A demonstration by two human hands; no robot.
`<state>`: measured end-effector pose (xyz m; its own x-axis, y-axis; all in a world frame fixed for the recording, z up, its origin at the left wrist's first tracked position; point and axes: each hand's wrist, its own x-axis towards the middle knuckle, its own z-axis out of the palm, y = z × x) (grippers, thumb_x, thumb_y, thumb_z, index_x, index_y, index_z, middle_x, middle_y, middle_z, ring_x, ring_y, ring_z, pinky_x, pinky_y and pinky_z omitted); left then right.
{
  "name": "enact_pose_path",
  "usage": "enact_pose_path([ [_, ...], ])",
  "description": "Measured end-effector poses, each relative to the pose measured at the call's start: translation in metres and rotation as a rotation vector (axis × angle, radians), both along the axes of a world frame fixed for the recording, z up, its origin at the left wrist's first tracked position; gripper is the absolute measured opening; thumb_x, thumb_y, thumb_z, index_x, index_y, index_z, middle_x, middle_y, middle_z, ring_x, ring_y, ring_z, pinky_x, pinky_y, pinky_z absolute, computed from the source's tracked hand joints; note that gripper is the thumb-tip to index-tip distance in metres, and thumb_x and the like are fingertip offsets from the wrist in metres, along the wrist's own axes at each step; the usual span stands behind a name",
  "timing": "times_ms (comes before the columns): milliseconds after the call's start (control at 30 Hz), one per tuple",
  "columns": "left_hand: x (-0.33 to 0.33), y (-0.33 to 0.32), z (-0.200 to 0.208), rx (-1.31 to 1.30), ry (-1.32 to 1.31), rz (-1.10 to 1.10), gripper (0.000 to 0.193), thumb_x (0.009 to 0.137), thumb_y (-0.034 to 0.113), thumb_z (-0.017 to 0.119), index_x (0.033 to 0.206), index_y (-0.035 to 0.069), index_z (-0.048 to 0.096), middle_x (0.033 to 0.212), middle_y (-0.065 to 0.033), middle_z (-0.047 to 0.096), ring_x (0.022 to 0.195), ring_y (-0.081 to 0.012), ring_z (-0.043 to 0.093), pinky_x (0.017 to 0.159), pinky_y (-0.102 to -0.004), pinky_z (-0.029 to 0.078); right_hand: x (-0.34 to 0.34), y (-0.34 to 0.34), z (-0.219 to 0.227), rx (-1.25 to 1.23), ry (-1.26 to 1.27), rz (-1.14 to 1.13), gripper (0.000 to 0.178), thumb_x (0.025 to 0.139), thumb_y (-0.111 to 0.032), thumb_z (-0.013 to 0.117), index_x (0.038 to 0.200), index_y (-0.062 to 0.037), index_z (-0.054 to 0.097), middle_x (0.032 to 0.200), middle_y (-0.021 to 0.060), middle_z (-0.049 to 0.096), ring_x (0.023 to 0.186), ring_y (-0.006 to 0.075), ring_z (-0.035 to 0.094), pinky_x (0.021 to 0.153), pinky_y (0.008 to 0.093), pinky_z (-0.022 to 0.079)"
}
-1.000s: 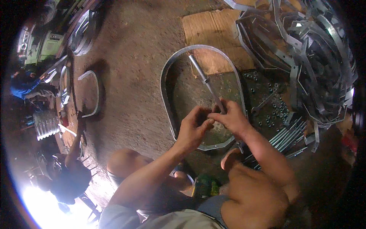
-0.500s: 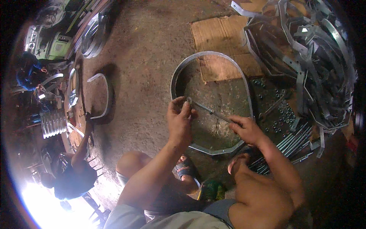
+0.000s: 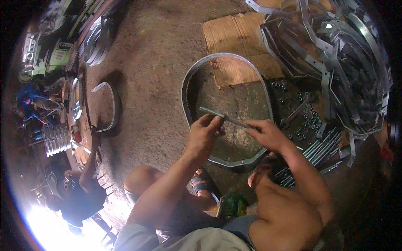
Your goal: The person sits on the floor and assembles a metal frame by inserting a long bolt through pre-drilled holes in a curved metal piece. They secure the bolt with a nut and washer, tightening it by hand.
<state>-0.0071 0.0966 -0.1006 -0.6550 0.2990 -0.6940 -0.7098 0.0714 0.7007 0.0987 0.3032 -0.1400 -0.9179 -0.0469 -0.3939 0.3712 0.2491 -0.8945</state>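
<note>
In front of me, both hands are on a thin metal threaded rod (image 3: 211, 111), tilted above the floor. My right hand (image 3: 270, 134) is wrapped round its near right end. The fingers of my left hand (image 3: 207, 133) are pinched at the rod's middle, next to a small nut (image 3: 225, 116) threaded on it. Beyond my left fingertips the rod's far end sticks out bare. Beneath the rod, a bent metal strip hoop (image 3: 228, 164) stands on edge on the floor, rounded at the far side and angular at the near side.
Loose nuts (image 3: 312, 121), a spanner (image 3: 296, 111) and a bundle of rods (image 3: 320, 152) lie at my right. Behind them rises a tangled pile of bent metal strips (image 3: 356, 67). Flat cardboard (image 3: 234, 35) lies ahead. At left, a co-worker (image 3: 83, 194) reaches toward a curved strip (image 3: 114, 108).
My left hand has slid from the rod's far end down to the nut, baring that end. My right hand has shifted slightly left and up. The view has turned a little.
</note>
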Motion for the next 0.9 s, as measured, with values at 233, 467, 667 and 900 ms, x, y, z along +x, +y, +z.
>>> enact_pose_path([
  [233,-0.012,-0.024,-0.022,-0.192,0.070,0.145,0.031,0.093,0.027,0.065,0.110,0.002,0.060,0.094,-0.0059,0.061,0.077,-0.0137,0.056,0.070,-0.0285,0.047,-0.010,-0.008,-0.001,0.332,0.078,0.076,0.031,0.091,-0.020,0.060,0.120,-0.0101,0.066,0.106,0.0180,0.068,0.101,0.0357,0.064,0.086,0.0417,0.051],
  [467,-0.009,-0.145,-0.092,-0.840,0.379,-0.451,0.044,0.086,0.030,0.069,0.122,0.005,0.060,0.110,-0.0163,0.067,0.098,-0.0300,0.065,0.084,-0.0400,0.050,-0.027,-0.056,-0.032,0.636,0.001,0.511,0.024,0.083,-0.018,0.059,0.104,-0.0168,0.072,0.094,0.0144,0.070,0.090,0.0347,0.069,0.077,0.0480,0.054],
  [667,0.031,-0.170,-0.121,-1.001,0.377,-0.678,0.063,0.081,0.030,0.073,0.135,0.012,0.049,0.117,-0.0220,0.065,0.106,-0.0392,0.063,0.089,-0.0455,0.050,-0.005,-0.084,-0.074,0.602,-0.013,0.533,0.020,0.080,-0.015,0.061,0.097,-0.0125,0.071,0.092,0.0148,0.070,0.089,0.0347,0.069,0.076,0.0474,0.054],
  [900,0.079,-0.144,-0.141,-0.972,0.374,-0.548,0.067,0.084,0.024,0.071,0.140,0.015,0.035,0.107,-0.0226,0.067,0.097,-0.0429,0.065,0.076,-0.0489,0.051,0.020,-0.091,-0.081,0.493,-0.065,0.454,0.020,0.079,-0.013,0.061,0.097,-0.0107,0.071,0.093,0.0158,0.070,0.089,0.0352,0.069,0.077,0.0481,0.054],
])
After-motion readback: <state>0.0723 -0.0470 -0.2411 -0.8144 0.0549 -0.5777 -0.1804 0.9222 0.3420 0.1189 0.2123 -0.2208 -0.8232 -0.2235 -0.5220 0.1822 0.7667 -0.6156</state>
